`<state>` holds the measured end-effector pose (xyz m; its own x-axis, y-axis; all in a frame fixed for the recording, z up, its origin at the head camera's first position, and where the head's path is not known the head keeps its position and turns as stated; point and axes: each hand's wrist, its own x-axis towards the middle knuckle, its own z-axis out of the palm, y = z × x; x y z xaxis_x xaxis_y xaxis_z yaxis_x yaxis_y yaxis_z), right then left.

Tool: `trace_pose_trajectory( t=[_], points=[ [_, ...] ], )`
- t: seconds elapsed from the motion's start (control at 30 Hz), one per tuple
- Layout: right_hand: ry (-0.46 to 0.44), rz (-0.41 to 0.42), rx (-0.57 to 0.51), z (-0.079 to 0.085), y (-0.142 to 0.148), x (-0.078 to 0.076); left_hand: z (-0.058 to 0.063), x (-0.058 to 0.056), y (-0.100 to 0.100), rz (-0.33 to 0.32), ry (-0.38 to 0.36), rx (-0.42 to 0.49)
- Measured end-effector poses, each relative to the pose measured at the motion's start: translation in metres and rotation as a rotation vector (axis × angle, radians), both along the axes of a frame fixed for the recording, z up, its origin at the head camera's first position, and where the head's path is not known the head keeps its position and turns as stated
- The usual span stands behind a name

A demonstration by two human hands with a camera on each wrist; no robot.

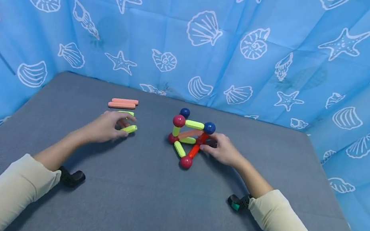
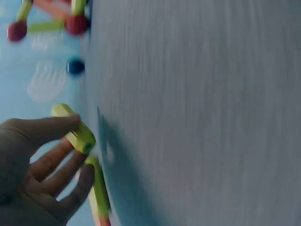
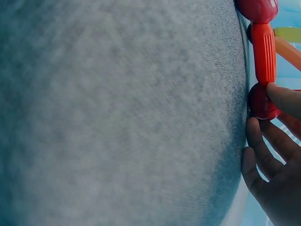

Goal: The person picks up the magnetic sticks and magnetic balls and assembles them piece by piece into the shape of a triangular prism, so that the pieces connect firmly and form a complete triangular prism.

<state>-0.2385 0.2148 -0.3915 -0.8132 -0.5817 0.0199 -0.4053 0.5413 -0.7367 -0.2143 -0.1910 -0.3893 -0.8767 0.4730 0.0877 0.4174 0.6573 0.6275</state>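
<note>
My left hand [image 1: 105,127] pinches a short yellow-green magnetic building stick [image 2: 83,140] between thumb and fingers, just over the table. My right hand [image 1: 225,149] holds the right side of a frame built of sticks and balls. In the right wrist view, its thumb and fingers are around a red ball [image 3: 261,101] at the end of a red stick [image 3: 265,52]. The frame has a base of sticks with a front red ball [image 1: 186,162]. Above stand a raised red ball [image 1: 179,121] and a blue ball [image 1: 209,128], joined by a yellow-green stick [image 1: 194,124].
Two salmon-coloured sticks [image 1: 123,103] lie beyond my left hand, with another yellow-green stick [image 2: 99,190] close to its fingers. A loose blue ball [image 1: 184,112] sits behind the frame. The grey table [image 1: 141,205] meets a blue shell-print curtain [image 1: 140,31] at the back.
</note>
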Motion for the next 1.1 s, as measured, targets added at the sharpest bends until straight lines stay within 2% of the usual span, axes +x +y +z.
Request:
trace_pose_trajectory(
  t=[0.27, 0.43, 0.57, 0.7, 0.8, 0.97, 1.1],
  points=[
    [0.009, -0.005, 0.015, -0.001, 0.001, 0.001, 0.0, 0.015, 0.073, -0.178, -0.151, 0.293],
    [0.014, -0.01, 0.012, -0.001, 0.001, 0.003, 0.002, 0.02, 0.114, -0.262, -0.206, 0.409],
    [0.007, -0.008, 0.001, 0.0, -0.001, 0.003, 0.002, 0.022, 0.135, -0.302, -0.21, 0.456],
    [0.009, -0.006, -0.012, 0.0, -0.004, 0.004, -0.001, 0.02, 0.144, -0.312, -0.189, 0.473],
    [0.027, -0.006, -0.017, -0.001, -0.004, 0.004, -0.003, 0.02, 0.145, -0.301, -0.179, 0.435],
    [0.032, -0.009, -0.008, -0.001, -0.002, 0.003, -0.004, 0.019, 0.136, -0.289, -0.172, 0.307],
    [0.016, -0.011, 0.003, 0.0, -0.002, 0.002, -0.004, 0.012, 0.124, -0.29, -0.18, 0.315]
  ],
)
